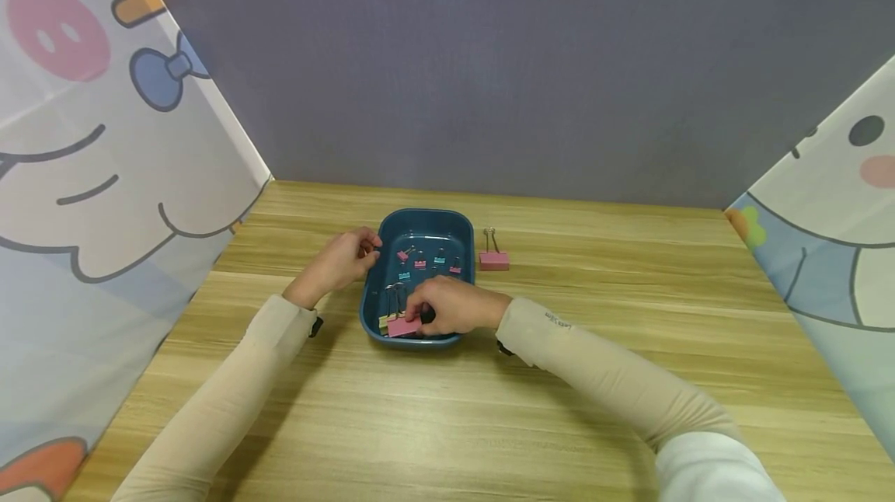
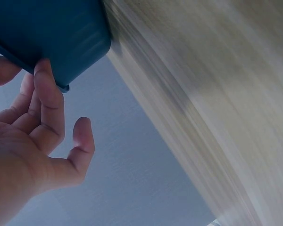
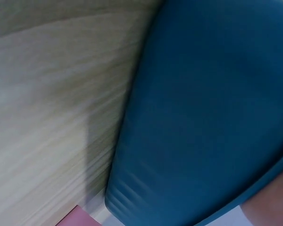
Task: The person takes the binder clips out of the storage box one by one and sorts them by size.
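While one pink clip (image 1: 493,259) already lies on the table (image 1: 629,378) just right of the tray (image 1: 447,224), most clips sit inside it, so the work looks early.

- Tray: blue, rounded, mid-table. Small clips lie scattered toward its far half: pink and teal ones (image 1: 420,261). At the near end, a row of larger clips (image 1: 391,308) with wire handles, one yellowish.
- Right hand (image 1: 454,308): reaches over the tray's near right rim; fingers curl down onto a big pink clip (image 1: 403,325) at the near edge, inside the tray. It appears to pinch that clip, which is not yet lifted clear. The right wrist view shows only blurred tray wall and a sliver of pink, so the grip is not confirmed there.
- Left hand (image 1: 343,261): at the tray's left rim, far half. In the left wrist view the fingers (image 2: 47,108) are loosely bent with tips against the tray's edge (image 2: 61,47), thumb free, nothing held. It seems to steady the tray.

Judgement: one clip out, one in the fingers, several left in the tray, small ones untouched. If the clips are being moved out to the right of the tray, most of that is left to do. Both wrist views are motion-blurred.
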`<action>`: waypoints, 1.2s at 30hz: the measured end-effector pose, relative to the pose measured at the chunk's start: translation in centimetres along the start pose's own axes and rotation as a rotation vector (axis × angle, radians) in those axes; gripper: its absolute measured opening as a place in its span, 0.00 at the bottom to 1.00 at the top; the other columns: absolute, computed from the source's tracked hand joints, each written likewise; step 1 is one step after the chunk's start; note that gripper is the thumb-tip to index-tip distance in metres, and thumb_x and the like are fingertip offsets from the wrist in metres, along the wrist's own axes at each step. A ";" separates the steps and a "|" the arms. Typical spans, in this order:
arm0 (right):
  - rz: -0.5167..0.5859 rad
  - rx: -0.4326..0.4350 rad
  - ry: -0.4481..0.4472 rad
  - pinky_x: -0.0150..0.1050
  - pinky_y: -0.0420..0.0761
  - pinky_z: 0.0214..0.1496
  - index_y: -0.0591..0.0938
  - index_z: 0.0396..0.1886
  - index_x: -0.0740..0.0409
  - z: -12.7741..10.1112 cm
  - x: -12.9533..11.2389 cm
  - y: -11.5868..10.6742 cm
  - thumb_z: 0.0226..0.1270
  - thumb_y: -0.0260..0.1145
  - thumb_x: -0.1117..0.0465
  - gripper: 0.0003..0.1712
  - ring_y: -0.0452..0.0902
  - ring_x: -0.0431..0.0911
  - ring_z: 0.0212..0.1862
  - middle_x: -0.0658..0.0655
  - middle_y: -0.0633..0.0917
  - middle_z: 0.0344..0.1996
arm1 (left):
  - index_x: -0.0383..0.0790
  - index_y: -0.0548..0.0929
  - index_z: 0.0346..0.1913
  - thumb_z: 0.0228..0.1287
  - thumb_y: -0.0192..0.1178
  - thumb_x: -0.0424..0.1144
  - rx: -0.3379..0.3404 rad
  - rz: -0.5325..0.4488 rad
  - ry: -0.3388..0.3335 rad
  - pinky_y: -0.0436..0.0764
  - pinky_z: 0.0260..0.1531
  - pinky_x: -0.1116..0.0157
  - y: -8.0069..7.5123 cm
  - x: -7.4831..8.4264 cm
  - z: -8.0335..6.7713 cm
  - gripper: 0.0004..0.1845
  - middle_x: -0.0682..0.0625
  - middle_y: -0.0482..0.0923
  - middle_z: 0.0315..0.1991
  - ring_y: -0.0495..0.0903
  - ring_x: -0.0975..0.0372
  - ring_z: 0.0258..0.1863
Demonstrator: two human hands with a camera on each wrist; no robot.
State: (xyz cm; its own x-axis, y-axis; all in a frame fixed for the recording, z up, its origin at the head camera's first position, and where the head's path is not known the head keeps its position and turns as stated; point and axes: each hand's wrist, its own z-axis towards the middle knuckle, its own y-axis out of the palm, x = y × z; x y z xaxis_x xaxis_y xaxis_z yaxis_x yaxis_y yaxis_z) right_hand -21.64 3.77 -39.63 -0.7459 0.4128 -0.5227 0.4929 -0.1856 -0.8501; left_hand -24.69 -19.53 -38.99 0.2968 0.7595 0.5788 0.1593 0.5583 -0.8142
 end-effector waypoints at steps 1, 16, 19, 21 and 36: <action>-0.002 0.005 -0.001 0.27 0.73 0.41 0.86 0.39 0.53 0.0 0.0 0.0 0.56 0.72 0.61 0.10 0.76 0.41 0.38 0.45 0.83 0.35 | 0.30 0.76 0.49 0.66 0.56 0.32 0.002 0.000 0.002 0.74 0.29 0.62 0.0 0.0 0.0 0.11 0.45 0.78 0.35 0.75 0.57 0.30; -0.016 0.120 0.045 0.34 0.71 0.40 0.86 0.36 0.49 -1.0 0.2 -0.5 0.55 0.70 0.60 0.07 0.74 0.44 0.36 0.43 0.81 0.31 | 0.31 0.77 0.47 0.65 0.56 0.31 0.016 -0.010 0.014 0.74 0.28 0.64 0.2 0.1 0.0 0.10 0.45 0.77 0.34 0.74 0.57 0.30; -0.012 0.155 0.054 0.36 0.70 0.44 0.86 0.36 0.48 -1.6 0.4 -0.9 0.54 0.70 0.59 0.08 0.73 0.43 0.38 0.42 0.80 0.33 | 0.30 0.77 0.47 0.65 0.56 0.31 0.018 -0.016 0.013 0.74 0.29 0.62 0.1 0.1 0.0 0.10 0.44 0.77 0.35 0.75 0.56 0.31; -0.003 0.183 0.051 0.37 0.71 0.45 0.86 0.36 0.48 -2.0 0.7 -1.1 0.54 0.70 0.59 0.08 0.74 0.43 0.39 0.41 0.80 0.33 | 0.30 0.77 0.47 0.65 0.56 0.31 0.018 -0.020 0.010 0.74 0.31 0.62 0.1 0.1 0.0 0.09 0.44 0.77 0.35 0.75 0.56 0.32; 0.055 0.386 0.034 0.44 0.78 0.45 0.85 0.35 0.49 -5.4 2.7 -3.8 0.55 0.69 0.62 0.07 0.75 0.44 0.42 0.42 0.80 0.36 | 0.31 0.77 0.47 0.65 0.56 0.31 0.011 -0.014 0.000 0.75 0.33 0.62 0.0 -0.2 0.0 0.09 0.44 0.78 0.37 0.75 0.56 0.34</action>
State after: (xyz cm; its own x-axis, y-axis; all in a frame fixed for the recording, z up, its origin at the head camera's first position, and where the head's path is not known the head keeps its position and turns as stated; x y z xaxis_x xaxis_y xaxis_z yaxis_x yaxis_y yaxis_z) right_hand -23.08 10.41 -37.45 -0.7044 0.4212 -0.5713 0.3219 -0.5278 -0.7860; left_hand -24.71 -19.65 -39.09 0.2951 0.7516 0.5900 0.1528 0.5724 -0.8056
